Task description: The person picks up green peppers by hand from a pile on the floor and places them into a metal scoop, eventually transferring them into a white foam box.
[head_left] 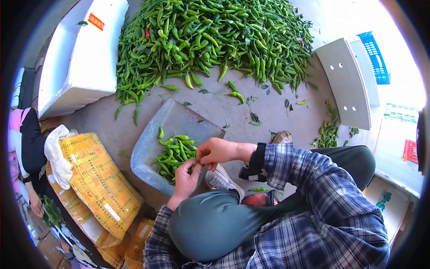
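Note:
My left hand [185, 180] and my right hand [218, 151] meet with fingers pinched together at the near edge of a grey scoop-shaped pan [154, 130]. Whatever lies between the fingertips is too small or hidden to make out. Inside the pan, beside my left fingers, is a small heap of green chili peppers [172, 155]. A large pile of green chili peppers [210, 40] covers the floor beyond it, with a red one showing among them.
White foam boxes stand at the left [92, 58] and right [347, 80]. A yellow taped carton [101, 179] with a white cloth [58, 154] is at the left, near another person's hand [36, 202]. A small pepper heap [328, 134] lies right. Loose leaves [255, 119] dot the floor.

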A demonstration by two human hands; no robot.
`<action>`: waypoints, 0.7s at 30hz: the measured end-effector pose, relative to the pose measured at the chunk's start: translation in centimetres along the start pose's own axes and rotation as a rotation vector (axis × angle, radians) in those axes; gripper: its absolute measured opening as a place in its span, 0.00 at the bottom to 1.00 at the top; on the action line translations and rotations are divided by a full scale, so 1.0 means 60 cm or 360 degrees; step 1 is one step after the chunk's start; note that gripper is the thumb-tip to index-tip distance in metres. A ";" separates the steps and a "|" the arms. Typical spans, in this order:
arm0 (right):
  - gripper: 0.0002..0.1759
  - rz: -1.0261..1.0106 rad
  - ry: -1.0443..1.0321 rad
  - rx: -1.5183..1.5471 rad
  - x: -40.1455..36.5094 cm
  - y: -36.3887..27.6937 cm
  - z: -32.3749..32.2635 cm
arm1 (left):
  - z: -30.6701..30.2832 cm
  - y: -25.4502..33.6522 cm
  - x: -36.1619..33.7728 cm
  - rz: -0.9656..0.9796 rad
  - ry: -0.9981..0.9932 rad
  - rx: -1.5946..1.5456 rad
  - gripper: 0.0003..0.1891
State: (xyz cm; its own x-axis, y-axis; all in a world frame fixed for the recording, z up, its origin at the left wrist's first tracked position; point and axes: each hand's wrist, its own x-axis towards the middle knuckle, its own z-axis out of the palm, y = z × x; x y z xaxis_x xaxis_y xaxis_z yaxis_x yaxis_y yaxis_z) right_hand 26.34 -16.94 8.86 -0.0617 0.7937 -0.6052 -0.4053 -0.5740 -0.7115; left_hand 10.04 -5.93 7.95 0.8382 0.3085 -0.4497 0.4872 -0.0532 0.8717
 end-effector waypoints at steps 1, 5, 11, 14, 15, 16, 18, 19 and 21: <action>0.07 0.0005 -0.0002 0.0004 -0.001 0.007 -0.003 | -0.001 0.003 0.003 0.0005 0.0032 -0.0037 0.06; 0.05 -0.0008 0.0083 -0.0110 -0.005 0.012 -0.001 | 0.010 0.007 0.007 0.0266 0.0068 0.0195 0.05; 0.07 -0.0401 0.0507 -0.1222 -0.021 0.026 0.019 | 0.019 0.006 0.007 0.0234 0.0013 0.0447 0.05; 0.07 -0.0209 0.0902 -0.1272 -0.016 0.058 -0.023 | 0.014 0.014 0.000 0.0332 -0.0072 0.0516 0.05; 0.07 -0.0132 0.0931 -0.1315 -0.026 0.061 -0.040 | 0.009 0.014 -0.003 0.0332 -0.0078 0.0517 0.05; 0.07 -0.0041 0.0477 -0.1686 -0.033 0.088 -0.044 | 0.004 0.012 -0.006 0.0319 -0.0040 0.0565 0.05; 0.06 0.0066 0.0003 -0.2000 -0.061 0.123 -0.053 | -0.013 0.002 -0.016 0.0105 -0.0067 0.0639 0.08; 0.06 0.0043 0.0019 -0.2032 -0.076 0.118 -0.074 | -0.026 -0.010 -0.016 0.0108 -0.0071 0.0637 0.08; 0.07 0.0127 0.0245 -0.2210 -0.056 0.089 -0.127 | -0.050 -0.037 -0.019 0.0260 -0.0140 0.1184 0.14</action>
State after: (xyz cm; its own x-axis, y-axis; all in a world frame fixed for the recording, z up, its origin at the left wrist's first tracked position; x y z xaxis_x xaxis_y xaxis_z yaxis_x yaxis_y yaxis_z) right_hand 31.35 -24.23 4.37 0.0947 0.7719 -0.6287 0.8228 -0.4162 -0.3871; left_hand 7.24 -3.30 7.14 0.9149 0.1666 -0.3677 0.3660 -0.7267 0.5814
